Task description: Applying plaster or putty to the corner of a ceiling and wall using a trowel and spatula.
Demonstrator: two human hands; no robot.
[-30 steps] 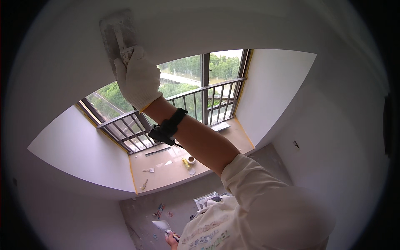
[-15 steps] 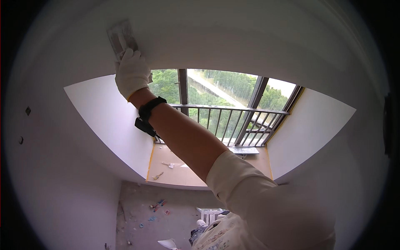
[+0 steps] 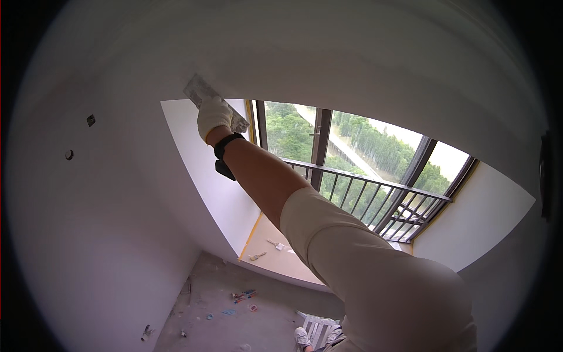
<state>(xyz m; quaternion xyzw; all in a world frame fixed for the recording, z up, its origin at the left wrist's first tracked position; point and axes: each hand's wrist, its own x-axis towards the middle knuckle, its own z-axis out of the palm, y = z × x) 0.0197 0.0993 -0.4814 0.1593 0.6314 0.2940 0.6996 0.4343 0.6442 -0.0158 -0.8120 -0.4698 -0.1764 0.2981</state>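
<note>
My right hand (image 3: 213, 115), in a white knit glove, is closed around the handle of a plastering trowel (image 3: 198, 87). Its wide, smeared metal blade slants across the lower edge of the pale wall (image 3: 328, 64) above the window recess, at the recess's upper left corner. Part of the blade is hidden behind the glove. A black band with a small black box (image 3: 224, 170) is strapped to my right wrist, and my bare forearm crosses in front of the window. My left hand is out of the picture.
The barred window (image 3: 352, 146) sits in a recess with a wide sill (image 3: 258, 242), where two brushes (image 3: 257, 256) lie. Far below, a white slatted step (image 3: 319, 328) is under my feet. Small tools and scraps (image 3: 243, 295) litter the grey floor. Left wall has openings (image 3: 91, 120).
My right hand has drawn the trowel down toward the recess's upper left corner, and the blade has turned to slant down to the right. The whole view has shifted and tilted leftward.
</note>
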